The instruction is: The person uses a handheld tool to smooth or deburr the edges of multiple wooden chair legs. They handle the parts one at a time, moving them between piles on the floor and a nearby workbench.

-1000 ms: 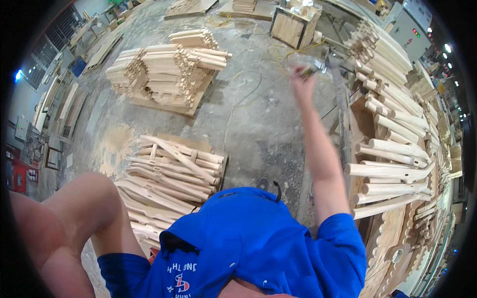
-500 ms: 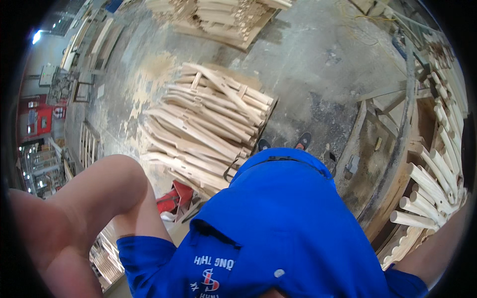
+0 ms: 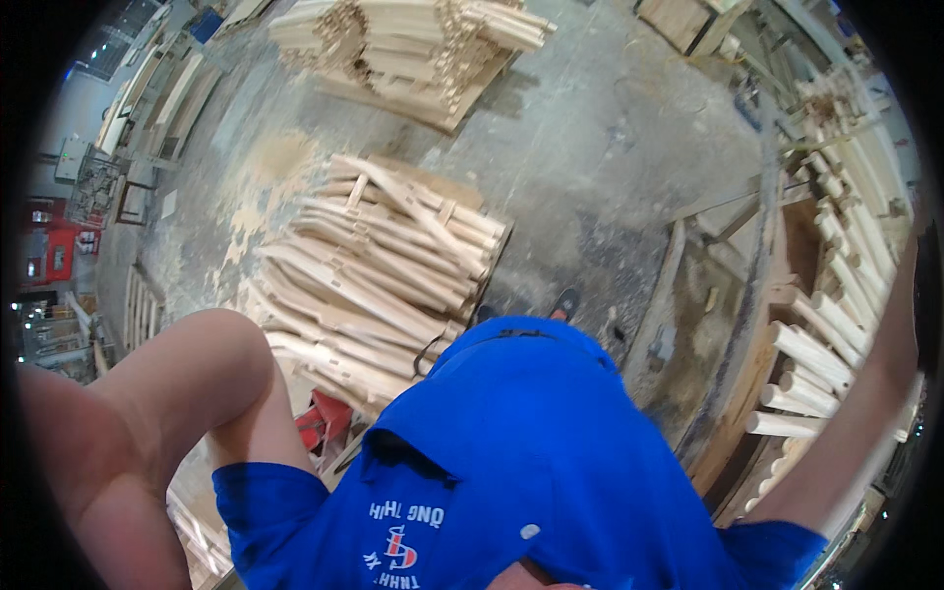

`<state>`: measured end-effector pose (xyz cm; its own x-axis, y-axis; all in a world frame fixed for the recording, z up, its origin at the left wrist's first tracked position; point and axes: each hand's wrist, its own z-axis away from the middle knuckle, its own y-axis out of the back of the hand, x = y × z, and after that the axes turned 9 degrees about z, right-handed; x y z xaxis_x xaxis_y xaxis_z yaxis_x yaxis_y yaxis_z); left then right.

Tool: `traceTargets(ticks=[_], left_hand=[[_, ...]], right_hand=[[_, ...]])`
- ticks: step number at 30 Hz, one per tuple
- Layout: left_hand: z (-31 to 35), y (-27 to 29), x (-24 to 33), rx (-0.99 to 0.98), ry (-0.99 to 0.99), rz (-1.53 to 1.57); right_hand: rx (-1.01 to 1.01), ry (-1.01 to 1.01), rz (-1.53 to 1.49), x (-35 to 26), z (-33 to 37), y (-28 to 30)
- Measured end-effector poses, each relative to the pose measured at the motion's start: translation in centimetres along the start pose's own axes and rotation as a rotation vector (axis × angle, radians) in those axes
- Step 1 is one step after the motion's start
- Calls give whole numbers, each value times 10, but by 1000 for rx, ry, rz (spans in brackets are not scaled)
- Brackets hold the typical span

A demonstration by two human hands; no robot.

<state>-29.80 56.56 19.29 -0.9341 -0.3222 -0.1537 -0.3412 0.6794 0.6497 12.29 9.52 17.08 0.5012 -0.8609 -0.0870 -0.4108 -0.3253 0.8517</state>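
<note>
No packages, signs or screens show — only white print on the blue shirt (image 3: 511, 462).

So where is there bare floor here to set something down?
The widest free patch is the grey concrete floor between the near stack of curved wooden parts, the far stack and the workbench. The bench side is crowded with round wooden legs; neither hand shows.

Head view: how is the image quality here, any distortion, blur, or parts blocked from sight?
Head view: strong fisheye bending with a black rim; light is even and the stack of curved wooden parts is sharp; the left arm is close and slightly soft; the blue shirt fills the lower middle; neither hand shows, the right arm running off the right edge.
</note>
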Motion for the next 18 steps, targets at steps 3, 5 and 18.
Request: traceTargets(ticks=[3,5,18], left_hand=[[8,-3,-13,55,-20,-2],[10,1,-21,92,-40,-55],[202,-403,-73,171,1938,963]], right_hand=[[-270,182,-214,-12,39,-34],[-490,30,364,-51,78,-115],[-942,-296,-301,-181,255,-304]])
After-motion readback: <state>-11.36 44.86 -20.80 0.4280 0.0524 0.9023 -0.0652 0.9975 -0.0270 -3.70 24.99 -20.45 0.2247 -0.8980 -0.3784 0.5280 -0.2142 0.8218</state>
